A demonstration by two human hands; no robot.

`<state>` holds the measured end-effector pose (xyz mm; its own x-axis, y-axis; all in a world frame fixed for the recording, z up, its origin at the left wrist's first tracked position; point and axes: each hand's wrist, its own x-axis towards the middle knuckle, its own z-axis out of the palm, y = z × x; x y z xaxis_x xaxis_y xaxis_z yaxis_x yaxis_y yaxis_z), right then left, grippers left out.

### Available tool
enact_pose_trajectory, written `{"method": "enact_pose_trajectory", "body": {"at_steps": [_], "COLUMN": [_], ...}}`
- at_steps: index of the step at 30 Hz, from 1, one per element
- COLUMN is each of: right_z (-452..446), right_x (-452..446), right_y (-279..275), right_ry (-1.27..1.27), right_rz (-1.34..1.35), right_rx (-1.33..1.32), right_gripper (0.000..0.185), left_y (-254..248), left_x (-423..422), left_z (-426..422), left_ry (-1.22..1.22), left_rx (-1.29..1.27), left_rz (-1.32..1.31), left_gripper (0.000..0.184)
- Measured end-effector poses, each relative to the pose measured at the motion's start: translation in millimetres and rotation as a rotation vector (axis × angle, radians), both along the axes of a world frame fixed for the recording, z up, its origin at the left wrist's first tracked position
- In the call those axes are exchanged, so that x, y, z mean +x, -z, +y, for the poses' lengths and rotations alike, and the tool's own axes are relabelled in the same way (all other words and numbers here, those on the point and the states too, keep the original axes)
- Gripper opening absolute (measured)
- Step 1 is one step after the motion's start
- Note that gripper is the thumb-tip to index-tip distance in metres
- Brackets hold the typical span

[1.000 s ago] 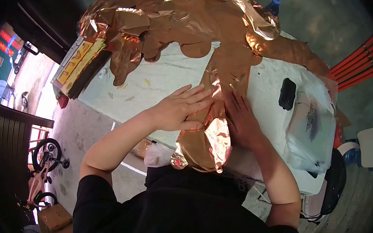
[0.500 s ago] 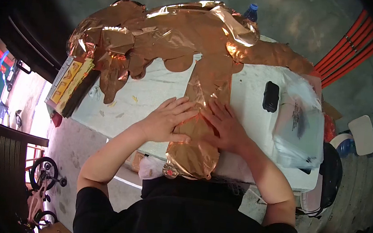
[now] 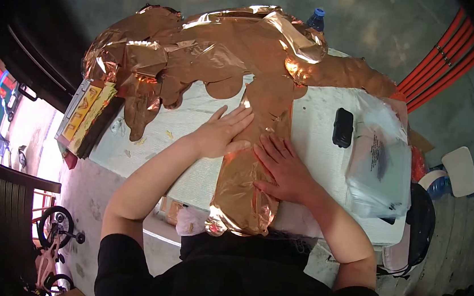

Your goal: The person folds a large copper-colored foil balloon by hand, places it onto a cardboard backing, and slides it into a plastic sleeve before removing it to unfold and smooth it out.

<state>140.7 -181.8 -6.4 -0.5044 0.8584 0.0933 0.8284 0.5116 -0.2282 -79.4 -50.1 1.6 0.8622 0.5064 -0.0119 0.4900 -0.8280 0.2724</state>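
A large copper-coloured foil balloon (image 3: 223,52), lying flat and wrinkled, spreads across the white table (image 3: 320,113). One strip of it runs down toward my body between both hands. My left hand (image 3: 222,132) rests on the strip's left edge, fingers stretched out and thumb lying on the foil. Lower and to the right, my right hand (image 3: 285,170) lies flat on the same strip with its fingers spread. Neither hand grips anything. The strip's near end hangs at the table's front edge, close to my chest.
A black case (image 3: 343,127) and a stack of clear plastic bags (image 3: 380,167) lie on the right of the table. A box of yellow-edged packets (image 3: 87,116) stands at the left corner. Behind the table are a blue-capped bottle (image 3: 316,20) and red pipes (image 3: 445,59).
My left hand has slid up along the strip, away from my body. The right hand has shifted slightly toward me and to the right. The foil between them looks flatter.
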Motion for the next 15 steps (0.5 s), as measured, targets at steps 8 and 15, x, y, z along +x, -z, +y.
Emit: {"method": "enact_pose_trajectory", "body": {"at_steps": [8,15], "right_z": [-0.5,0.6], "right_x": [-1.9,-1.8], "right_y": [-3.8,-5.5], "right_ry": [-0.004,-0.024], "right_rz": [0.013,-0.016], "right_rx": [0.019,0.013], "right_gripper": [0.08,0.078], "left_y": [7.9,2.0], "left_x": [16.3,13.1], "left_z": [26.9,16.3], "left_ry": [0.0,-0.022], "left_rx": [0.089,0.265], "left_rz": [0.027,-0.147], "left_gripper": [0.073,0.067]}}
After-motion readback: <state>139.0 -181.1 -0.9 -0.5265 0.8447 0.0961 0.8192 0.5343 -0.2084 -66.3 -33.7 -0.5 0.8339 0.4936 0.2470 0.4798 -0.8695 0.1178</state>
